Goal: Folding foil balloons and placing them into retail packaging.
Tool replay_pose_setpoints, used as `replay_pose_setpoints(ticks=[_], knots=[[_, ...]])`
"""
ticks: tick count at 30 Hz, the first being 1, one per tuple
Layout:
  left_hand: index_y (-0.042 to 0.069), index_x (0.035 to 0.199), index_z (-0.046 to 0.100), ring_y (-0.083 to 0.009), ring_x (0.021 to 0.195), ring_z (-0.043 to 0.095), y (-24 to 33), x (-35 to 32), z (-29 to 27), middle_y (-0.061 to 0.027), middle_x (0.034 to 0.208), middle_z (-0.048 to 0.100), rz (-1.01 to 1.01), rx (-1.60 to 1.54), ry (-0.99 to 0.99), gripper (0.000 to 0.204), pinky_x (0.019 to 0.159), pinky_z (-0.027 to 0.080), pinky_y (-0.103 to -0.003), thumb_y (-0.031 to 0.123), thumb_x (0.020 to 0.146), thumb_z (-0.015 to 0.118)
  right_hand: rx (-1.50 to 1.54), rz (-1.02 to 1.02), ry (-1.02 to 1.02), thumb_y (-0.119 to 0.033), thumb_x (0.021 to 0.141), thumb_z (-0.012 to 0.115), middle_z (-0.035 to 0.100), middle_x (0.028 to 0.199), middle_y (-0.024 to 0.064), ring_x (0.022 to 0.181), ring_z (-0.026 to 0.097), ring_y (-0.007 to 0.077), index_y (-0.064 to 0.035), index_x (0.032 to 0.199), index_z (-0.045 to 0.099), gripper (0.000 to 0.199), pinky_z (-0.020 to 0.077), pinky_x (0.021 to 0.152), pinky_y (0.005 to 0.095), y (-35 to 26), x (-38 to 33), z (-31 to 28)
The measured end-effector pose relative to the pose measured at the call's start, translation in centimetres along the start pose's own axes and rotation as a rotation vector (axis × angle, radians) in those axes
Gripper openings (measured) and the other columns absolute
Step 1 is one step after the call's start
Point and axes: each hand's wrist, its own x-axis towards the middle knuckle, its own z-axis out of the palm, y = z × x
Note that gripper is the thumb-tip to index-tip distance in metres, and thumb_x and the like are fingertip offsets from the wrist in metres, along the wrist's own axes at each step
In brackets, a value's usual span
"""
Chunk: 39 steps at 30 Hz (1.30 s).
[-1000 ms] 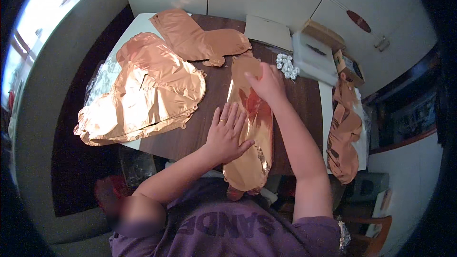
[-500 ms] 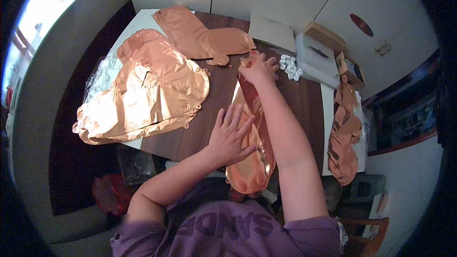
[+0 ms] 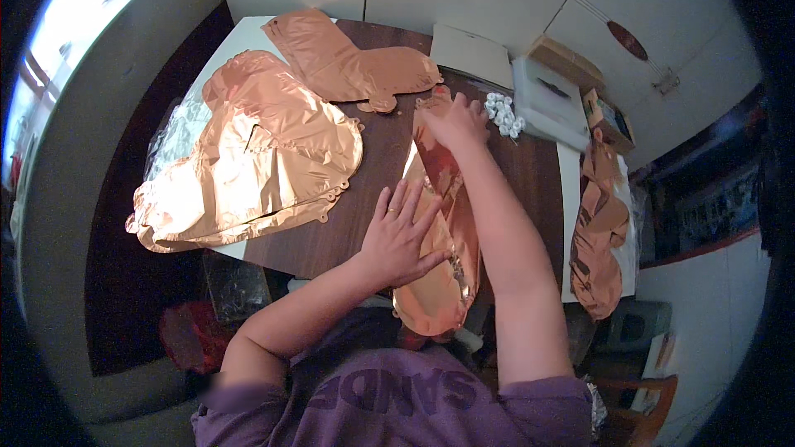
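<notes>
While the head view looks down on a brown tabletop (image 3: 530, 190), we get both bare hands on one narrow copper foil piece (image 3: 439, 294). It lies lengthwise in front of the person, near end at the table's front edge by the body, far end beside some small white balls (image 3: 503, 115). Left hand (image 3: 402, 236): palm down across the foil's left edge around mid-length, fingers spread apart and clenching nothing; we see a ring (image 3: 392, 211) on one finger. Right hand (image 3: 454, 120): at the foil's far end, back of the hand up, fingers bent over it. Its fingertips are partly hidden, so we cannot tell whether it pinches the foil or just presses on it.

Foil surface is creased and shiny, with a reddish sheen between the hands. Left of it we have a large crumpled foil stack (image 3: 265, 161), very bright in the glare. Beyond is a bent foil piece (image 3: 364, 70), close to the stack's upper side. Right of the white balls: a translucent box (image 3: 551, 108), a cardboard box (image 3: 571, 64) behind it, and a small open box (image 3: 611, 120). Another wavy foil piece (image 3: 600, 248) lies along the table's right edge.
</notes>
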Motion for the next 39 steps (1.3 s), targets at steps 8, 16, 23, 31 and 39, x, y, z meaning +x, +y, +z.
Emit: replay_pose_setpoints(ticks=[8, 16, 23, 31, 39], knots=[[-0.003, 0.145, 0.030, -0.0424, 0.141, 0.026, -2.4, 1.9, -0.8, -0.0275, 0.150, 0.028, -0.058, -0.015, 0.120, 0.080, 0.114, 0.019, -0.054, 0.052, 0.091, 0.053, 0.068, -0.563, 0.144, -0.026, 0.093, 0.054, 0.054, 0.131, 0.0222, 0.123, 0.051, 0.0353, -0.0002, 0.125, 0.054, 0.042, 0.0375, 0.104, 0.0512, 9.3, -6.2, 0.6], [-0.010, 0.142, 0.033, -0.0385, 0.143, 0.024, -3.1, 3.2, 0.7, -0.0270, 0.149, 0.032, 0.020, 0.104, -0.021, 0.090, 0.116, 0.016, -0.053, 0.064, 0.091, 0.042, 0.002, -0.653, 0.191, -0.024, 0.090, 0.057, 0.050, 0.133, 0.0160, 0.125, 0.046, 0.0321, -0.0037, 0.123, 0.052, 0.039, 0.0309, 0.107, 0.0543, 11.0, -7.6, 2.6], [-0.010, 0.142, 0.033, -0.0380, 0.143, 0.024, -3.1, 3.2, 1.3, -0.0268, 0.151, 0.029, 0.052, 0.146, -0.009, 0.090, 0.116, 0.016, -0.054, 0.064, 0.092, 0.039, 0.020, -0.645, 0.207, -0.024, 0.090, 0.057, 0.049, 0.135, 0.0170, 0.127, 0.044, 0.0339, -0.0036, 0.124, 0.052, 0.040, 0.0305, 0.108, 0.0534, 11.4, -7.6, 2.9], [-0.008, 0.144, 0.031, -0.0362, 0.143, 0.024, -3.4, 2.6, 1.2, -0.0255, 0.152, 0.029, 0.041, 0.203, -0.044, 0.087, 0.116, 0.015, -0.054, 0.063, 0.094, 0.033, 0.259, -0.892, 0.145, -0.017, 0.082, 0.066, 0.058, 0.081, 0.0117, 0.078, 0.058, 0.0337, -0.0050, 0.081, 0.061, 0.013, 0.0450, 0.071, 0.0440, 7.6, -16.0, -0.5], [-0.009, 0.140, 0.037, -0.0396, 0.140, 0.031, -3.3, 3.0, 1.6, -0.0261, 0.149, 0.034, 0.079, 0.153, 0.068, 0.083, 0.113, 0.021, -0.056, 0.060, 0.093, 0.041, 0.015, -0.958, 0.041, -0.029, 0.078, 0.070, 0.058, 0.107, 0.0105, 0.097, 0.053, 0.0269, -0.0044, 0.115, 0.060, 0.045, 0.0414, 0.083, 0.0396, 7.4, -23.8, 0.2]])
